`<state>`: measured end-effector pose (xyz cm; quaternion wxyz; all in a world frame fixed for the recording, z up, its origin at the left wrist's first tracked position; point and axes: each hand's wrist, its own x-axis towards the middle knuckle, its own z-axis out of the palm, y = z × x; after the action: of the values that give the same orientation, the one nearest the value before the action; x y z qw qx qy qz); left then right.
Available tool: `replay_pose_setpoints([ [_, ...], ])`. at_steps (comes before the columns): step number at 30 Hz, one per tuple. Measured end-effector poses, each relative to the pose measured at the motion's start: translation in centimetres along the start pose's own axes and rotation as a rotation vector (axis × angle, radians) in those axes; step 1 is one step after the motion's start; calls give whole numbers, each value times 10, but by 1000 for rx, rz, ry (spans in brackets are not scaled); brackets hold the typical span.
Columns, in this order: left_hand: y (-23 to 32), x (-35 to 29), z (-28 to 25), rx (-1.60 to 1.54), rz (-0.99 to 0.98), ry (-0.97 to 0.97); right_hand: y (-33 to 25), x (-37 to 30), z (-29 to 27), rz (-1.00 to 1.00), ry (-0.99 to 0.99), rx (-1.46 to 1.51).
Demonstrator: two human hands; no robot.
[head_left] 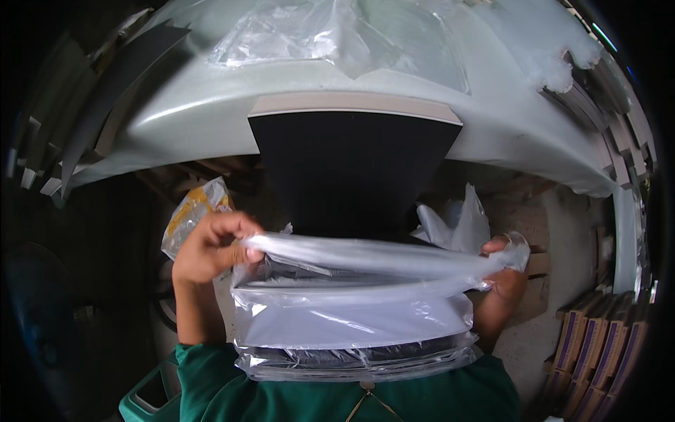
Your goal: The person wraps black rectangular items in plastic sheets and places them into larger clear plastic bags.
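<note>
A clear plastic bag point(380, 257) is stretched in a band between my two hands, in front of my chest. My left hand point(211, 246) is closed on its left end, thumb and fingers pinched together. At the other end my right hand point(505, 271) grips the bunched plastic, which partly covers its fingers. Below the band, close to my body, lies a plastic-wrapped stack point(351, 316) with a white face and dark layers; whether the band belongs to its wrapping, I cannot tell. Just beyond stands a large black flat block point(351, 162) with a pale edge.
A pale, plastic-covered table point(204, 116) curves across the far side, with loose clear film point(337, 42) on it. Crumpled plastic point(460, 221) and a yellow-marked bag point(200, 211) lie beyond my hands. Stacked boxes point(598, 344) stand at lower right, a green plastic object point(148, 394) at lower left.
</note>
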<state>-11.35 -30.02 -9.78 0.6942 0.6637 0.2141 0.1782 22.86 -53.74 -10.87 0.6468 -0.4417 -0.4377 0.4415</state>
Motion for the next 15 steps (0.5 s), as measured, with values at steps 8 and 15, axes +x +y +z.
replay_pose_setpoints([
  [8, -238, 41, -44, -665, -428, 94, 248, 10, -59, 529, 305, 261],
  [15, -355, 32, -62, -304, -376, 526, 232, 47, -78, 467, 367, -141],
])
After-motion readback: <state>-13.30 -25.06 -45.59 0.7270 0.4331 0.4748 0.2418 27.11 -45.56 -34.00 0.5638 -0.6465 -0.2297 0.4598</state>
